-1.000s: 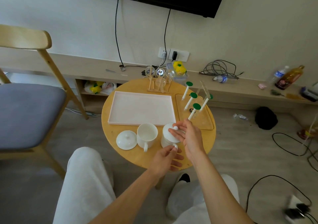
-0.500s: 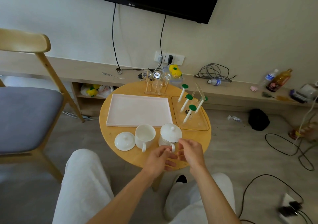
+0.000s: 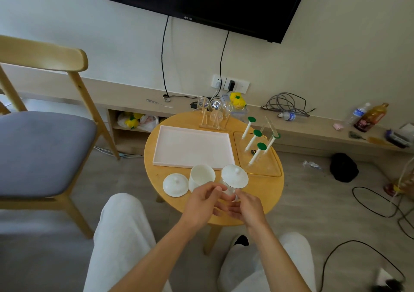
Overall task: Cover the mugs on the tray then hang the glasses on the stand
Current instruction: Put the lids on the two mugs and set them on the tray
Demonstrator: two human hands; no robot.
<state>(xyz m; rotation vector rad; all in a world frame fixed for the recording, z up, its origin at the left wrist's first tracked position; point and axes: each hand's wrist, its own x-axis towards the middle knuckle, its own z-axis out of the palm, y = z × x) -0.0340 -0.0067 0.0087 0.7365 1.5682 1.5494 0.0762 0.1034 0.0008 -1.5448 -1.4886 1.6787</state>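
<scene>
A covered white mug [image 3: 234, 177] with its lid on stands at the near edge of the round wooden table [image 3: 266, 193]. My left hand [image 3: 200, 205] grips its lower left side. My right hand [image 3: 249, 206] pinches its handle from the right. An open white mug [image 3: 201, 175] stands just left of it, with a loose white lid [image 3: 175, 184] further left. The white tray [image 3: 192, 148] behind them holds nothing. Clear glasses [image 3: 214, 112] sit on a small wooden rack at the table's far edge. A stand with green-tipped pegs [image 3: 257, 143] is on the right.
A wooden chair with a grey seat [image 3: 40, 148] stands left of the table. Behind the table runs a low shelf [image 3: 313, 125] with cables, bottles and yellow flowers. Black cords [image 3: 369, 204] lie on the floor to the right. My knees are under the table's near edge.
My right hand left the lid's knob and came down to the covered mug's handle beside my left hand. The lid now rests on that mug.
</scene>
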